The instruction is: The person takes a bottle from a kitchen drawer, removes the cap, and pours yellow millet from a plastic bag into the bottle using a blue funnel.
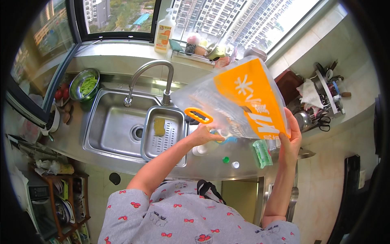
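Note:
A large clear plastic bag [210, 91] with an orange printed panel and an orange carry handle [198, 115] is held up over the counter, slanting. My right hand [291, 129] grips its lower right corner, thumb in front. Curled at the bag's lower edge is my left hand [207, 134], just below the handle. A white object lies by its fingertips; whether the fingers hold that or the plastic is unclear. Partly covered by my left hand, a whitish container [200, 150] rests on the counter. A green cap [225, 159] and a white cap [235, 164] lie nearer me.
Left of the hands is a steel sink [111, 122] with a faucet [170, 76] and a drain basket [149, 149] holding a yellow sponge [159, 126]. A green packet [262, 154] lies at right. A bowl of green vegetables [88, 85] stands far left.

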Demonstrator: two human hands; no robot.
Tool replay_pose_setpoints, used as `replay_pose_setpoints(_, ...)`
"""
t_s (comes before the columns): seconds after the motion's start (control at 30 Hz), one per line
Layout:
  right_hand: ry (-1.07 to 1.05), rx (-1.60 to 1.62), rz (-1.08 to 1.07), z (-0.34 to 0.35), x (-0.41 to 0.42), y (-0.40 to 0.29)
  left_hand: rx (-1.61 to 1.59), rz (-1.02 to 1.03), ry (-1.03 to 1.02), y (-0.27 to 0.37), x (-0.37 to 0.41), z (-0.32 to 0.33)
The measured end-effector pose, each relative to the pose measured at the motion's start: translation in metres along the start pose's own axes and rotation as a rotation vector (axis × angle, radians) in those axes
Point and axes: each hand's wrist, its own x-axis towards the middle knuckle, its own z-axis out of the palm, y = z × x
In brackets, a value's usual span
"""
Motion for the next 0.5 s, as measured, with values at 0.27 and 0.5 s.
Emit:
replay_pose_setpoints(0.27, -0.005, -0.054, -0.020, 0.003, -0.003, 0.001, -0.015, 0.050, 0.027, -0.002, -0.006, -0.001)
replay_pose_setpoints(0.5, 0.017, -0.059, -0.030, -0.005, -0.002, 0.006, 0.121, 0.112, 0.035, -0.001, 0.001, -0.006)
